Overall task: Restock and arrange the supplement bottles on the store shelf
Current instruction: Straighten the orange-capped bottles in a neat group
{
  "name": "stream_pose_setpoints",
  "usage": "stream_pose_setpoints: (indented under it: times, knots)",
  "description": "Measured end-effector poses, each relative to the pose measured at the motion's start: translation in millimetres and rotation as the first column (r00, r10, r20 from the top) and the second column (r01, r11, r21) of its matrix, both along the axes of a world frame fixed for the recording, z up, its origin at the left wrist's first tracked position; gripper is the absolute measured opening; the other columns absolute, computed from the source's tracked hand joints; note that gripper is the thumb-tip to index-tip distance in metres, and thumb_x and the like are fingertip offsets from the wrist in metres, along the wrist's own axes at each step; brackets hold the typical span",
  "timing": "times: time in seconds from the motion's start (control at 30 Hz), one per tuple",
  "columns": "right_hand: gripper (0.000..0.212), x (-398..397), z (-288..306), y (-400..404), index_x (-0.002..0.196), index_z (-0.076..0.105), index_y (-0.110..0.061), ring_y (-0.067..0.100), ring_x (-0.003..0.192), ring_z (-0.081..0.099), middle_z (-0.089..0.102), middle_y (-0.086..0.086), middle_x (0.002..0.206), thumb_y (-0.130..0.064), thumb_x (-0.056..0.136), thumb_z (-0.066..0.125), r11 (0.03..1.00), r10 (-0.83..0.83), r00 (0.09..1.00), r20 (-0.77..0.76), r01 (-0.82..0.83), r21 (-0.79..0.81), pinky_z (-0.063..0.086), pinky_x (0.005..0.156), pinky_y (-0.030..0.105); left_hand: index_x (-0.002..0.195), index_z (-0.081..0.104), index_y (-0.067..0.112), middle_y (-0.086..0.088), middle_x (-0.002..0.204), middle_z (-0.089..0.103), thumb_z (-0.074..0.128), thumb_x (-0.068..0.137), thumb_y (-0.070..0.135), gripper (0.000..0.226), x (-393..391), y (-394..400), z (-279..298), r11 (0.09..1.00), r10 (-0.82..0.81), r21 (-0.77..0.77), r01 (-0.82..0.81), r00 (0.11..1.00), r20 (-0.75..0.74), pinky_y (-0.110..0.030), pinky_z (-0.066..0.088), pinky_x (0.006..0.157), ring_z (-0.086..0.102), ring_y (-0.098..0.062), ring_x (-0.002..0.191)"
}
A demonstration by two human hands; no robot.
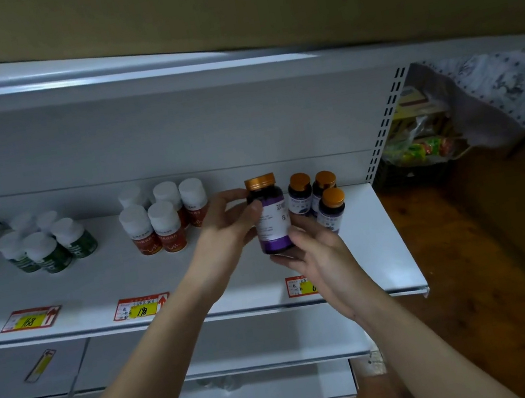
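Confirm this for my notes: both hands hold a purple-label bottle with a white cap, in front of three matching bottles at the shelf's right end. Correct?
Not quite. The head view shows the held purple-label bottle has an orange cap, not white. The rest stands: left hand and right hand both hold it, in front of three matching bottles at the shelf's right end.
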State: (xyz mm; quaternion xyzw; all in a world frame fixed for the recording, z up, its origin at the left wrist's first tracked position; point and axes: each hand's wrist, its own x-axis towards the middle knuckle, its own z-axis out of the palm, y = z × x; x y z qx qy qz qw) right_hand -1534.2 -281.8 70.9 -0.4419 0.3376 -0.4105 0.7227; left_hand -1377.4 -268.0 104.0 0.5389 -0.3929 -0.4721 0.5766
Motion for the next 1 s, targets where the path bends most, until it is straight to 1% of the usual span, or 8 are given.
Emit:
stream_pose_setpoints:
  times: [0.13, 0.3, 0.43, 0.53, 0.7, 0.8, 0.93, 1.0]
  knots:
    - [0.038, 3, -7, -2, 0.131, 0.055, -0.013, 0.025, 0.115, 0.066, 0.065, 0.013, 0.126, -0.012, 0.094, 0.063, 0.996, -0.079, 0.993, -0.084, 0.074, -0.057, 0.053, 0.1, 0.042, 0.125, 0.059, 0.015, -0.006, 0.121, 0.067, 0.058, 0.099, 0.02, 0.026, -3, -2, 3, 0.999, -0.042, 0.014, 0.04, 0.994, 0.098, -0.037, 0.059, 0.09, 0.067, -0.016, 0.109]
    - [0.04, 6, -8, 0, 0.124, 0.058, -0.027, 0.007, 0.105, 0.067, 0.07, -0.006, 0.114, -0.014, 0.089, 0.072, 0.971, -0.156, 0.95, -0.27, 0.098, -0.218, 0.054, 0.097, 0.035, 0.123, 0.064, 0.029, -0.008, 0.109, 0.069, 0.074, 0.081, 0.038, 0.043, -4, 0, -3, 0.997, -0.072, 0.048, 0.063, 0.977, 0.201, -0.048, 0.062, 0.075, 0.072, -0.025, 0.094]
    - [0.037, 6, -9, -1, 0.121, 0.059, -0.031, 0.009, 0.106, 0.066, 0.07, -0.006, 0.113, -0.019, 0.089, 0.073, 0.968, -0.152, 0.947, -0.283, 0.085, -0.236, 0.055, 0.094, 0.034, 0.121, 0.064, 0.022, -0.013, 0.112, 0.066, 0.072, 0.091, 0.024, 0.031, -3, -1, -4, 0.996, -0.066, 0.062, 0.057, 0.987, 0.149, -0.046, 0.063, 0.072, 0.072, -0.025, 0.093]
    - [0.032, 6, -6, -5, 0.125, 0.06, -0.029, 0.014, 0.107, 0.068, 0.07, -0.001, 0.112, -0.026, 0.094, 0.066, 0.979, -0.122, 0.962, -0.243, 0.076, -0.191, 0.058, 0.09, 0.032, 0.124, 0.061, 0.02, -0.01, 0.113, 0.066, 0.07, 0.091, 0.022, 0.034, -1, -1, -4, 0.995, -0.069, 0.075, 0.059, 0.989, 0.133, -0.04, 0.063, 0.073, 0.071, -0.02, 0.094]
    - [0.041, 3, -2, -13, 0.131, 0.059, -0.037, 0.01, 0.11, 0.066, 0.069, -0.007, 0.118, -0.04, 0.091, 0.067, 0.968, -0.097, 0.944, -0.316, 0.016, -0.249, 0.053, 0.1, 0.039, 0.124, 0.061, 0.019, -0.002, 0.121, 0.065, 0.071, 0.09, 0.018, 0.036, 3, 1, 1, 0.982, -0.173, 0.094, 0.165, 0.981, 0.085, -0.042, 0.062, 0.079, 0.071, -0.015, 0.101]
    - [0.042, -3, 6, -16, 0.132, 0.058, -0.035, 0.005, 0.114, 0.063, 0.068, -0.013, 0.121, -0.03, 0.092, 0.069, 0.941, -0.102, 0.937, -0.334, -0.018, -0.337, 0.052, 0.1, 0.035, 0.123, 0.062, 0.022, 0.004, 0.119, 0.068, 0.075, 0.086, 0.011, 0.041, 9, -1, 6, 0.974, -0.225, 0.058, 0.219, 0.968, 0.11, -0.044, 0.061, 0.084, 0.069, -0.015, 0.107]
    - [0.047, -7, 18, -23, 0.122, 0.057, -0.042, 0.0, 0.12, 0.058, 0.064, -0.022, 0.124, -0.02, 0.085, 0.076, 0.904, -0.084, 0.951, -0.296, -0.052, -0.424, 0.048, 0.102, 0.026, 0.117, 0.063, 0.026, 0.012, 0.116, 0.07, 0.084, 0.071, 0.006, 0.054, 14, -3, 16, 0.966, -0.227, -0.062, 0.251, 0.938, 0.264, -0.025, 0.053, 0.094, 0.063, -0.005, 0.115]
    - [0.052, -8, 23, -25, 0.117, 0.056, -0.044, 0.003, 0.121, 0.058, 0.065, -0.023, 0.12, -0.011, 0.083, 0.078, 0.879, -0.091, 0.963, -0.255, -0.043, -0.474, 0.047, 0.098, 0.021, 0.11, 0.063, 0.03, 0.018, 0.11, 0.071, 0.085, 0.067, -0.001, 0.057, 16, -4, 22, 0.959, -0.225, -0.099, 0.264, 0.928, 0.295, -0.017, 0.05, 0.091, 0.061, 0.0, 0.115]
